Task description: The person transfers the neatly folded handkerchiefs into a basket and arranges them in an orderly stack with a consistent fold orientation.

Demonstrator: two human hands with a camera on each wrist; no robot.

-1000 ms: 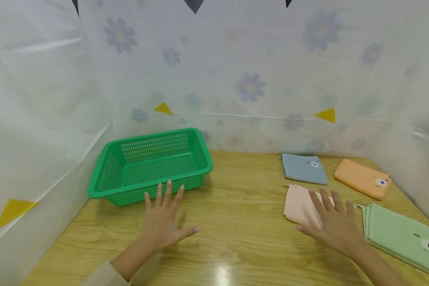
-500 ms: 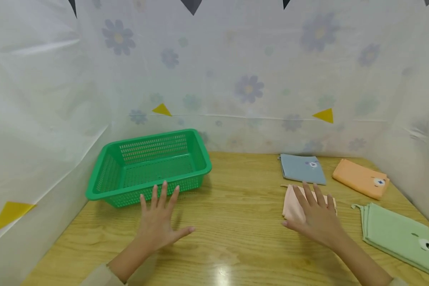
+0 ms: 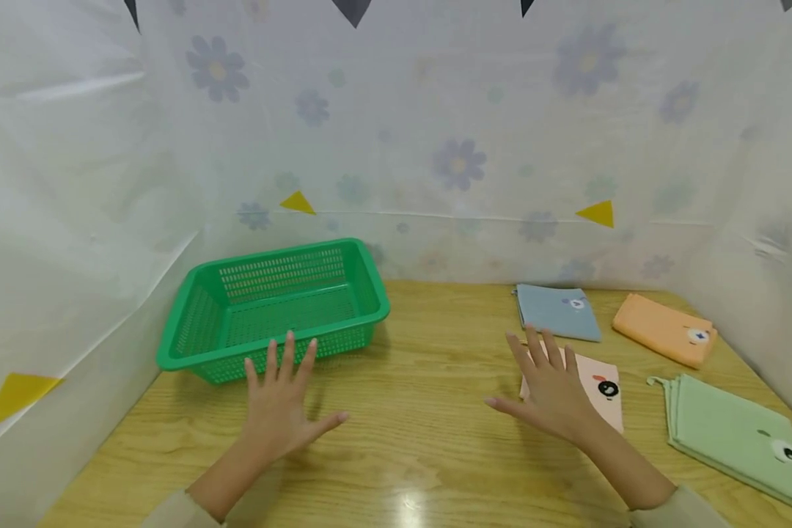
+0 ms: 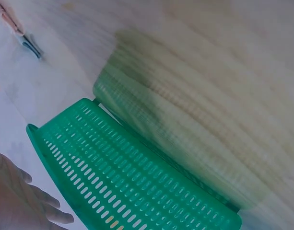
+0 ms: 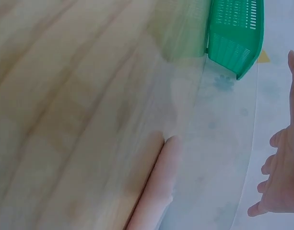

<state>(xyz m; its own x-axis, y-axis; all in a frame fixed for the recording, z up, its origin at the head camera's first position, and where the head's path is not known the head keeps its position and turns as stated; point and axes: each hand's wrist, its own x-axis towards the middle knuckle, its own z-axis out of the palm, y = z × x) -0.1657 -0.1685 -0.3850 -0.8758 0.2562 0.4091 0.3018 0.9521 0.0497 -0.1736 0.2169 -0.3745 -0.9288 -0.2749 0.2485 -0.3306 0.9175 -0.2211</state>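
Currently, a rectangular green plastic basket with slotted walls (image 3: 303, 304) sits left of centre in the head view, and a folded pale pink cloth with an eye-like patch (image 3: 602, 394) lies right of centre on the light wooden surface (image 3: 429, 411). Behind the pink cloth is a folded grey-blue cloth (image 3: 557, 313), with a folded orange cloth (image 3: 663, 330) to its right and a larger folded pale green cloth (image 3: 732, 436) at the lower right. White sheeting printed with flowers (image 3: 396, 110) stands close behind the basket and the grey-blue cloth and along both sides.

The left hand (image 3: 279, 416) is in front of the basket; the right hand (image 3: 556, 394) is over the left part of the pink cloth, hiding some of it. On both hands the fingers (image 3: 287, 359) are straight and spread wide, gripping nothing.

The orange and pale green cloths lie near the surface's right edge, the basket's left end near its left edge. Wood grain runs broadly between the basket and the pink cloth, down to the bottom of the frame.

From the head, the left fingertips overlap the basket's front wall; the left wrist view shows a narrow gap between them. Likewise, the right wrist view puts the right hand at the right edge, apart from the pink cloth at lower centre.
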